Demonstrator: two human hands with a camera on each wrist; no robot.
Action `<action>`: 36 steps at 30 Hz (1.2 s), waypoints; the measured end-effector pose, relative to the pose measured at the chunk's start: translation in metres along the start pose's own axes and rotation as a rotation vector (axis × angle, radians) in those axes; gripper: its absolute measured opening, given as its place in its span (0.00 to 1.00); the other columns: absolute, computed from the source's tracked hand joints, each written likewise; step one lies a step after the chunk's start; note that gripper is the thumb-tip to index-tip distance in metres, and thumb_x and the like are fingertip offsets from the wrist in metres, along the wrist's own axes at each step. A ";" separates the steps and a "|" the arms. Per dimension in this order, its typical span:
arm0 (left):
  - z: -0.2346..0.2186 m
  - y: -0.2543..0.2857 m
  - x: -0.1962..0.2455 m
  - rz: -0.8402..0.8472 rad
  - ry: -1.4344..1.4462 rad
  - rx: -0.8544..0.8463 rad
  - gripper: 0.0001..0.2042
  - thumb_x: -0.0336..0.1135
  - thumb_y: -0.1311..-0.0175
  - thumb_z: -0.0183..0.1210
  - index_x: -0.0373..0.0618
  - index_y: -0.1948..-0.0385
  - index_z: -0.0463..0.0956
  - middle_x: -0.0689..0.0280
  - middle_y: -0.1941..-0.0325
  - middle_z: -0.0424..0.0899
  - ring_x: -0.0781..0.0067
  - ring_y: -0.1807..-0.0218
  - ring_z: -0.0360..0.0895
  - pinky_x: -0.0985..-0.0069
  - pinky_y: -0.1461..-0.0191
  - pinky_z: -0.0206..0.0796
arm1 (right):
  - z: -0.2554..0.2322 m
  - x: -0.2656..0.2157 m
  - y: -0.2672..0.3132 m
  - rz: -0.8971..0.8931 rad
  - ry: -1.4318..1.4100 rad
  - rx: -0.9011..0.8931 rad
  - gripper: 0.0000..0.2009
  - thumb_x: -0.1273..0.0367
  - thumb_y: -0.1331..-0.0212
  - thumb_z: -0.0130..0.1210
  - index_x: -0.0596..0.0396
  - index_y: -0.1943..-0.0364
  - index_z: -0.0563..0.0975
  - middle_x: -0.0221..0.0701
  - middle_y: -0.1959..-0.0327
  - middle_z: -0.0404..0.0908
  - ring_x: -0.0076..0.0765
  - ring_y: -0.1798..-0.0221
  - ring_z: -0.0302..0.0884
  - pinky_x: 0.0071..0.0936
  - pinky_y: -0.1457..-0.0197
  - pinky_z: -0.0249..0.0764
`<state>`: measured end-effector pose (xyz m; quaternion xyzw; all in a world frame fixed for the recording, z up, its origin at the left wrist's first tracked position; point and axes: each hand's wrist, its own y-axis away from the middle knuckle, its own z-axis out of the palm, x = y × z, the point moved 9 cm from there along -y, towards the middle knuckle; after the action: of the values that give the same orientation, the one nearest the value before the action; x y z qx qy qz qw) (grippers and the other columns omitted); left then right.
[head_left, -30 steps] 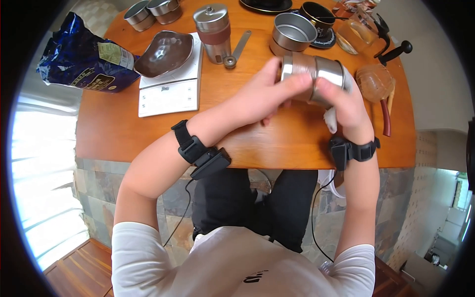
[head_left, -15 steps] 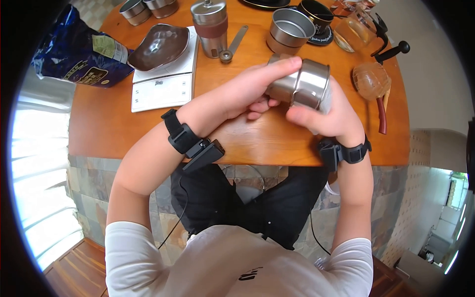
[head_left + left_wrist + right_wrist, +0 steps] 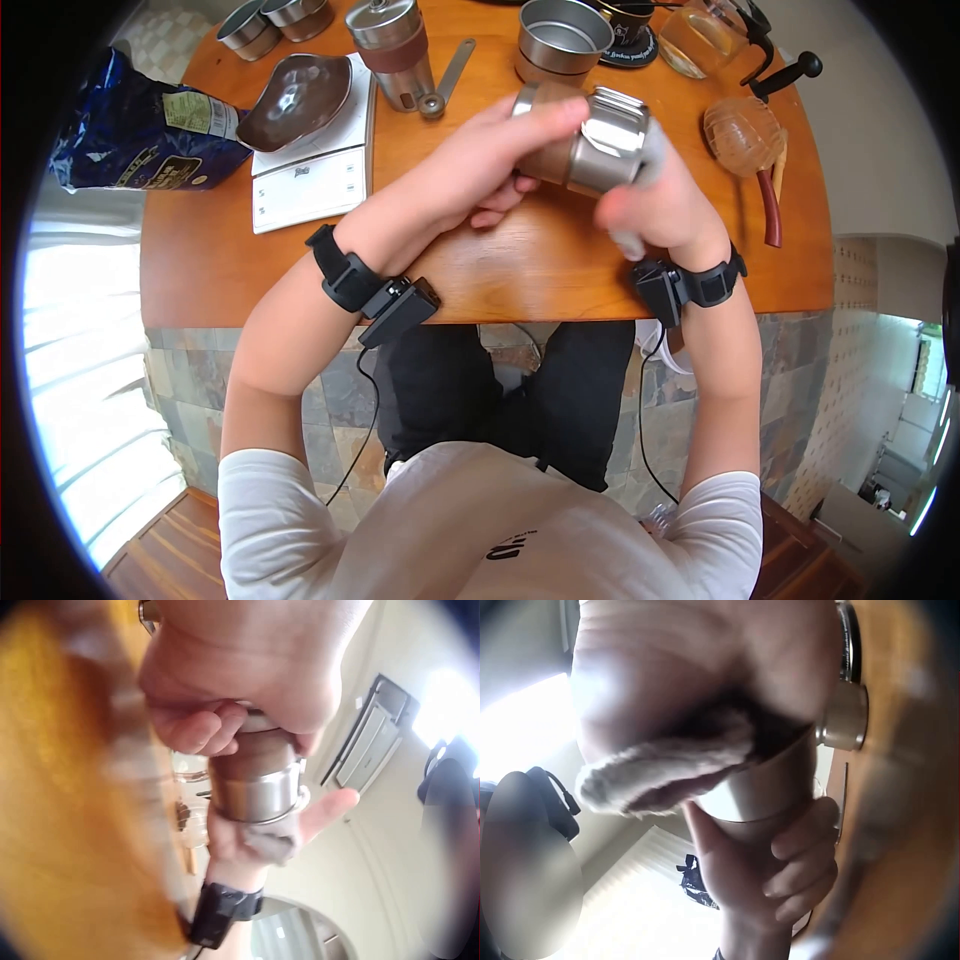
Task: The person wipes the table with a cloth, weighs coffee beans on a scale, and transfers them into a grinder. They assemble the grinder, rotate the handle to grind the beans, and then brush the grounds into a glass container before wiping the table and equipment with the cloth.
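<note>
My left hand (image 3: 475, 165) grips a stainless steel cup (image 3: 612, 135) from its left end, thumb along the top and fingers curled underneath. The cup lies on its side in the air above the table, its mouth turned to the right. At that mouth my right hand (image 3: 672, 205) holds a whitish cloth (image 3: 664, 769), its thumb standing away from the cup in the left wrist view. One part of the cloth is tucked toward the cup's inside and another hangs out. The cup's opening hides my right fingertips.
Behind the hands stand another metal cup (image 3: 565, 45) and a hand coffee grinder (image 3: 390, 55). On the left, a brown dish (image 3: 297, 103) rests on a white scale (image 3: 310, 190) beside a blue bag (image 3: 150, 130). Right are a glass pot (image 3: 700, 40) and a red-handled glass vessel (image 3: 742, 135).
My left hand keeps its grip on the cup. The right thumb has come off the cup's side, and the right hand with the cloth has shifted at the mouth. The head view has shifted slightly.
</note>
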<state>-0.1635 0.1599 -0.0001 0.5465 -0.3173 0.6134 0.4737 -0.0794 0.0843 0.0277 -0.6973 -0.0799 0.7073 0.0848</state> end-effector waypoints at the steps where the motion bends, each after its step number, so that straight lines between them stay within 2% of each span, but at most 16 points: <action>1: 0.003 0.001 -0.019 -0.215 0.123 -0.048 0.30 0.62 0.40 0.61 0.43 0.51 0.70 0.68 0.77 0.73 0.82 0.87 0.63 0.83 0.85 0.54 | 0.013 -0.008 -0.007 -0.079 0.175 -0.088 0.29 0.54 0.45 0.68 0.59 0.45 0.74 0.34 0.56 0.83 0.32 0.58 0.82 0.28 0.49 0.79; 4: 0.007 0.005 -0.030 -0.410 0.120 -0.158 0.34 0.72 0.37 0.49 0.42 0.60 0.76 0.70 0.82 0.71 0.84 0.90 0.58 0.85 0.88 0.53 | 0.030 -0.038 -0.009 -0.313 0.494 -0.195 0.27 0.60 0.48 0.72 0.58 0.47 0.76 0.31 0.59 0.84 0.30 0.60 0.81 0.26 0.51 0.78; 8: 0.000 -0.005 0.003 0.142 -0.169 -0.040 0.38 0.56 0.40 0.66 0.39 0.38 0.58 0.61 0.64 0.81 0.77 0.74 0.79 0.80 0.72 0.73 | -0.006 -0.002 0.006 0.306 -0.431 -0.102 0.24 0.51 0.30 0.51 0.59 0.46 0.74 0.32 0.55 0.83 0.32 0.54 0.84 0.31 0.53 0.81; 10: 0.007 0.001 0.030 0.639 -0.463 0.095 0.42 0.50 0.45 0.72 0.39 0.36 0.55 0.59 0.59 0.82 0.66 0.60 0.83 0.72 0.57 0.77 | -0.017 0.008 -0.011 0.144 -0.710 0.242 0.26 0.48 0.29 0.46 0.58 0.45 0.73 0.32 0.55 0.83 0.30 0.55 0.83 0.30 0.55 0.81; 14: 0.005 0.010 0.037 0.580 -0.700 0.145 0.42 0.38 0.48 0.74 0.43 0.34 0.55 0.63 0.48 0.77 0.72 0.42 0.74 0.75 0.42 0.68 | -0.008 0.020 -0.011 0.119 -0.965 0.005 0.38 0.40 0.28 0.32 0.63 0.38 0.70 0.47 0.41 0.77 0.42 0.42 0.80 0.36 0.39 0.76; 16: 0.006 0.016 0.046 0.684 -0.705 0.215 0.31 0.45 0.42 0.70 0.42 0.42 0.67 0.63 0.59 0.80 0.78 0.60 0.79 0.81 0.60 0.72 | 0.004 0.011 -0.010 0.041 -1.005 -0.153 0.38 0.39 0.31 0.39 0.64 0.38 0.69 0.44 0.42 0.79 0.41 0.43 0.80 0.34 0.39 0.76; 17: 0.004 0.018 0.050 0.682 -0.703 0.218 0.31 0.45 0.42 0.70 0.42 0.42 0.67 0.63 0.59 0.80 0.78 0.60 0.79 0.81 0.60 0.72 | -0.001 0.010 -0.004 0.080 -0.606 -0.096 0.29 0.49 0.32 0.48 0.61 0.40 0.71 0.37 0.49 0.81 0.35 0.48 0.81 0.31 0.46 0.78; 19: 0.003 0.001 0.002 -0.053 -0.059 -0.046 0.28 0.57 0.41 0.66 0.39 0.54 0.75 0.64 0.74 0.77 0.80 0.85 0.70 0.82 0.84 0.61 | 0.010 -0.007 0.000 0.023 -0.066 -0.074 0.20 0.63 0.39 0.63 0.58 0.47 0.76 0.29 0.59 0.85 0.29 0.56 0.82 0.28 0.53 0.79; 20: 0.001 0.001 -0.013 -0.158 0.009 0.020 0.27 0.62 0.37 0.59 0.42 0.63 0.78 0.69 0.81 0.71 0.88 0.92 0.53 0.85 0.90 0.42 | 0.027 -0.017 -0.006 -0.070 0.073 -0.111 0.19 0.66 0.46 0.69 0.58 0.51 0.79 0.28 0.63 0.85 0.27 0.58 0.81 0.27 0.53 0.78; 22: 0.001 0.003 -0.021 -0.268 0.118 -0.041 0.27 0.63 0.36 0.57 0.43 0.63 0.77 0.70 0.81 0.71 0.87 0.91 0.55 0.85 0.90 0.46 | 0.041 -0.028 -0.009 -0.128 0.432 -0.200 0.18 0.66 0.48 0.69 0.58 0.55 0.80 0.27 0.63 0.85 0.25 0.59 0.81 0.26 0.53 0.77; 25: 0.004 -0.007 -0.001 0.019 -0.059 -0.060 0.26 0.59 0.35 0.59 0.40 0.53 0.75 0.67 0.74 0.78 0.87 0.81 0.68 0.85 0.81 0.59 | 0.028 -0.040 -0.003 -0.226 0.614 -0.071 0.17 0.66 0.47 0.68 0.57 0.54 0.80 0.26 0.61 0.85 0.22 0.59 0.80 0.25 0.54 0.76; 27: 0.000 -0.001 0.028 0.527 -0.328 0.196 0.36 0.45 0.44 0.71 0.39 0.38 0.62 0.58 0.50 0.77 0.69 0.49 0.75 0.69 0.47 0.72 | -0.004 0.008 0.020 0.291 0.094 0.086 0.20 0.59 0.41 0.66 0.56 0.50 0.78 0.27 0.59 0.84 0.24 0.59 0.81 0.28 0.57 0.77; 28: 0.010 0.009 0.039 0.573 -0.406 0.110 0.37 0.39 0.44 0.72 0.41 0.36 0.59 0.60 0.45 0.72 0.71 0.42 0.70 0.72 0.40 0.67 | -0.045 0.037 0.050 0.270 0.086 0.354 0.20 0.57 0.32 0.54 0.53 0.42 0.74 0.33 0.50 0.81 0.32 0.51 0.79 0.32 0.50 0.77; 30: 0.017 0.016 0.048 0.883 -0.621 0.179 0.44 0.46 0.55 0.77 0.38 0.38 0.59 0.53 0.45 0.73 0.58 0.42 0.74 0.66 0.42 0.69 | -0.055 0.033 0.032 0.051 -0.581 0.245 0.31 0.47 0.28 0.43 0.62 0.38 0.69 0.42 0.39 0.76 0.46 0.41 0.77 0.42 0.40 0.76; 32: 0.013 0.005 0.037 0.749 -0.596 0.143 0.45 0.48 0.58 0.77 0.35 0.42 0.60 0.49 0.46 0.74 0.52 0.46 0.77 0.62 0.44 0.69 | -0.043 0.036 0.020 0.279 -0.918 0.092 0.38 0.42 0.29 0.39 0.67 0.33 0.64 0.48 0.36 0.73 0.54 0.38 0.75 0.50 0.33 0.69; 36: 0.004 0.010 0.033 0.589 -0.536 0.193 0.36 0.48 0.52 0.73 0.34 0.48 0.64 0.52 0.55 0.79 0.55 0.56 0.80 0.65 0.53 0.73 | -0.074 0.063 0.047 0.117 -0.515 0.255 0.43 0.38 0.35 0.45 0.62 0.31 0.60 0.41 0.31 0.67 0.46 0.33 0.68 0.42 0.32 0.66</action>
<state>-0.1696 0.1610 0.0344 0.6146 -0.5133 0.5858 0.1249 -0.0063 0.0532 -0.0453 -0.4822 0.0311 0.8689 0.1075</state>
